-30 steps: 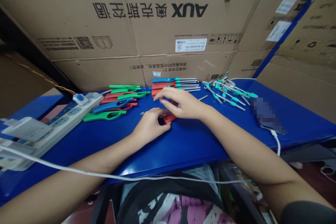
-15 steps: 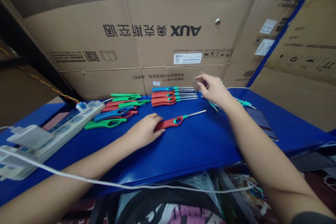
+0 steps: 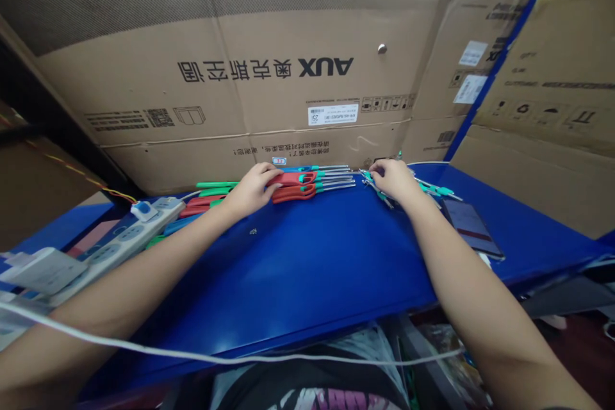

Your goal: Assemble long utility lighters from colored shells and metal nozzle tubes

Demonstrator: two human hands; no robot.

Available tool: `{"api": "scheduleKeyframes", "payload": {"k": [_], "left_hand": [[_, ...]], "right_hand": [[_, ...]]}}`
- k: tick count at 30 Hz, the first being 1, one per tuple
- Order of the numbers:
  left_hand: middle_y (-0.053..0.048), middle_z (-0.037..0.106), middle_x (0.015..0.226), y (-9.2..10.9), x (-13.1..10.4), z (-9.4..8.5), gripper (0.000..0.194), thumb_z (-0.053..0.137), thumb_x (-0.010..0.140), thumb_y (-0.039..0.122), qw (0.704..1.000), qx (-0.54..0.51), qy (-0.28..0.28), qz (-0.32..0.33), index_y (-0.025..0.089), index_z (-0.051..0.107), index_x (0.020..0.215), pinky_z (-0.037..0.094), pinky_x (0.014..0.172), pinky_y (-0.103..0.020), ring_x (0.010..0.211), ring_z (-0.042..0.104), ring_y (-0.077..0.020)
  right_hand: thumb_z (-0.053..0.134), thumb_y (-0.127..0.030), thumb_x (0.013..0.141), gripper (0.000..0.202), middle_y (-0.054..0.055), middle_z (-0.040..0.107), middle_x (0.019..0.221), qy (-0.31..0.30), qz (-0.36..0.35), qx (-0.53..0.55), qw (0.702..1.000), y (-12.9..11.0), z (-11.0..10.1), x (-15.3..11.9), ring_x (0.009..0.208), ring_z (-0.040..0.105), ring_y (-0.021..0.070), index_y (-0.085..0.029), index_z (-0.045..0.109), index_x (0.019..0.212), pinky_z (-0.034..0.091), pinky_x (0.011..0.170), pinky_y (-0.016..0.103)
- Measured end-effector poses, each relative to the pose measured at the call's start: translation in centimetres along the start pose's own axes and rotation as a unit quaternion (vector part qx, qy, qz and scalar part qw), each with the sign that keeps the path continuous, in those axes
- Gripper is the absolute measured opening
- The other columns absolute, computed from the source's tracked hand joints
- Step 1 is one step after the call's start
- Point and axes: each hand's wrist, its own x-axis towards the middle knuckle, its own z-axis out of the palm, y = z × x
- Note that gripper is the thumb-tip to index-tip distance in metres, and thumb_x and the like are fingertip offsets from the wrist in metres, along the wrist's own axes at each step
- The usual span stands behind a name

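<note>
My left hand (image 3: pixel 254 189) has its fingers closed on the handle of a red gas lighter (image 3: pixel 291 178), which lies on the row of finished-looking lighters with metal tubes. Beside it are a blue lighter (image 3: pixel 307 168) at the back and an orange-red lighter (image 3: pixel 295 193) in front. My right hand (image 3: pixel 394 179) is over a loose pile of metal lighter tubes with green parts (image 3: pixel 435 189). Its fingers are pinched together at the pile's left side, and what is between them is too small to make out. Left of my left hand lie green handles (image 3: pixel 211 189) and red handles (image 3: pixel 196 205), partly behind my forearm.
A white power strip (image 3: pixel 129 230) with plugs stands at the left. Its white cable (image 3: pixel 240 357) crosses in front of me. A dark phone (image 3: pixel 473 229) lies right of my right forearm. Cardboard (image 3: pixel 269 102) walls the back of the blue table (image 3: pixel 307 269).
My left hand has carried the red lighter back and left from the middle of the table to the lighter row. My right hand has come down onto the pile of metal tubes.
</note>
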Motion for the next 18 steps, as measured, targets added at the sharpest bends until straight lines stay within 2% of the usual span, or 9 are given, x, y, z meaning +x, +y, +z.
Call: {"api": "scheduleKeyframes", "payload": {"k": [3,9,14,18], "left_hand": [[-0.013,0.061,0.113,-1.3,1.5,1.2,0.028,0.051,0.092,0.025,0.998,-0.013,-0.023,-0.056,0.015,0.066,0.113,0.047,0.101,-0.043,0.109,0.059,-0.0270],[-0.011,0.064,0.105,-2.7,2.8,3.2,0.024,0.057,0.087,0.022,0.996,-0.027,-0.036,-0.084,0.017,0.070,0.106,0.050,0.097,-0.039,0.101,0.062,-0.0247],[-0.011,0.066,0.103,-3.1,2.9,3.4,0.022,0.062,0.084,0.024,0.994,-0.032,-0.039,-0.099,0.016,0.072,0.102,0.051,0.095,-0.037,0.098,0.064,-0.0244],[-0.012,0.067,0.104,-3.2,2.9,3.3,0.023,0.064,0.083,0.026,0.993,-0.030,-0.038,-0.105,0.015,0.073,0.101,0.050,0.095,-0.038,0.098,0.065,-0.0251]], "right_hand": [[0.056,-0.016,0.088,0.024,0.011,0.076,0.102,-0.026,-0.005,-0.008,1.000,-0.5,0.1,-0.2,0.100,0.069,0.0225,-0.015,0.075,0.103,0.049,0.093,0.029],[0.059,-0.013,0.084,0.020,0.012,0.075,0.104,-0.100,-0.024,-0.047,0.994,-0.6,1.0,-0.3,0.100,0.068,0.0229,-0.015,0.075,0.095,0.050,0.087,0.027],[0.064,-0.005,0.074,0.022,0.011,0.075,0.095,-0.166,-0.019,-0.061,0.984,-0.4,2.2,-0.4,0.086,0.070,0.0212,-0.015,0.075,0.090,0.049,0.072,0.025],[0.066,-0.006,0.072,0.024,0.011,0.074,0.099,-0.195,-0.015,-0.068,0.978,-0.2,2.7,-0.5,0.086,0.069,0.0210,-0.016,0.074,0.092,0.048,0.068,0.025]]}}
